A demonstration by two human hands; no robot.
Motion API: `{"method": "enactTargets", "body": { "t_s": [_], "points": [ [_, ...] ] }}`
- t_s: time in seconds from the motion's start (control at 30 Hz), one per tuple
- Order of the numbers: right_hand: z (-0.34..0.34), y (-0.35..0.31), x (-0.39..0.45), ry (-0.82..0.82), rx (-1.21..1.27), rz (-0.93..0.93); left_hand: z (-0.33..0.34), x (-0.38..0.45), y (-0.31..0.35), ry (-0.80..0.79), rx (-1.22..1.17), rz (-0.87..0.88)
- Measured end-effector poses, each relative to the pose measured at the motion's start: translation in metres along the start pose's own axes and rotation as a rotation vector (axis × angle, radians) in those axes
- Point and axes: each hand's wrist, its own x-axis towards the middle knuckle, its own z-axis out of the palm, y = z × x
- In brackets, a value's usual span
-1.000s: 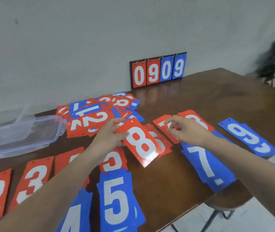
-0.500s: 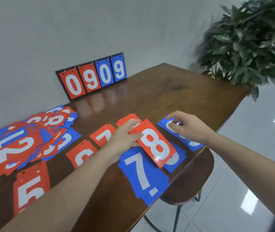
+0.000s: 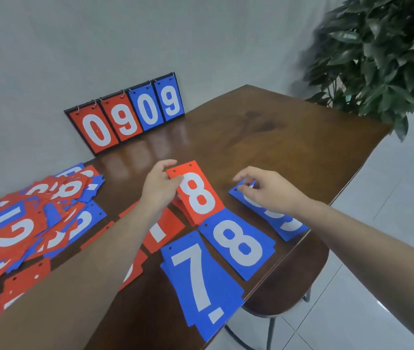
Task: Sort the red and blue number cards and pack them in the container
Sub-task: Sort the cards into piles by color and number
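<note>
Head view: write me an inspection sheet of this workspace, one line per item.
Surface: dark wooden table, glossy, bare at the far end.
Job's things: red 8 card lies on a red stack; blue 8 card and blue 7 card lie flat near the front edge; a blue card lies partly under the right hand; the container is not in view.
Clutter: mixed pile of red and blue cards at the left, unsorted.
Hands: left hand pinches the red 8 card's top corner; right hand pinches the blue card's top edge.
Cables: nothing seen.
Surroundings: scoreboard reading 0909 leans against the wall; plant at right; stool under the table edge.
</note>
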Motion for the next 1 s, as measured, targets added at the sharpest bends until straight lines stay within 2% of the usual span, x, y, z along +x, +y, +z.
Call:
{"method": "enactTargets", "body": {
  "t_s": [0.2, 0.4, 0.8, 1.0],
  "points": [
    [0.019, -0.018, 0.023, -0.019, 0.018, -0.052, -0.023, 0.014, -0.019, 0.038, 0.374, 0.15],
    [0.059, -0.06, 0.049, -0.088, 0.042, -0.122, -0.083, 0.002, -0.041, 0.112, 0.433, 0.185],
    [0.199, -0.203, 0.096, -0.325, 0.053, -0.345, -0.29, -0.06, -0.107, 0.4, 0.461, -0.018],
    [0.244, -0.244, 0.121, -0.368, 0.002, -0.368, -0.346, -0.064, -0.137, 0.476, 0.505, -0.085]
  ]
}}
